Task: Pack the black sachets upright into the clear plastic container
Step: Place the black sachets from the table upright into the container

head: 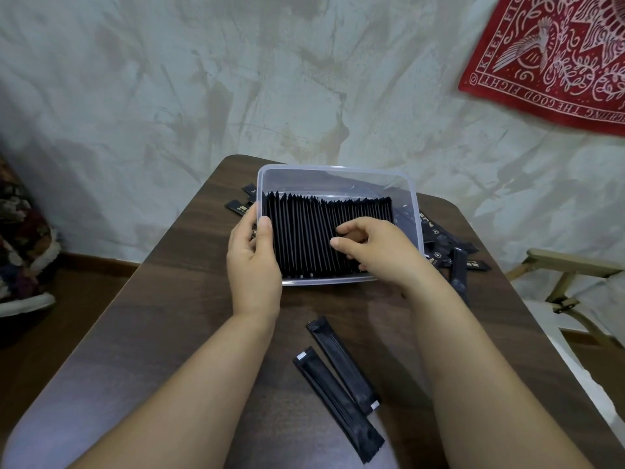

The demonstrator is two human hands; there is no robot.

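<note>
The left hand point(253, 262) holds the side of the clear plastic container point(338, 170) on the desk point(169, 333), with its thumb over the rim, which should stop it sliding. The right hand point(375, 248) bends its fingers down into the standing row of black sachets point(304, 238) inside, and I cannot tell if they pinch one. It is best to squeeze the row tight to make room.

A clear plastic container point(338, 169) is sitting on a dark wooden table point(169, 316). Inside it, a row of sachets point(301, 235) is standing on edge, filling it from wall to wall. The left hand point(252, 262) is gripping the container's left wall, thumb hooking over the rim. The right hand point(375, 252) is reaching into the container's right part, curled fingers digging into the row. Two loose sachets point(343, 365) are lying flat in front of the container, nearer the person. A heap of sachets point(443, 245) is lying just right of the container, and a few more point(238, 208) are poking out behind its left corner.
</note>
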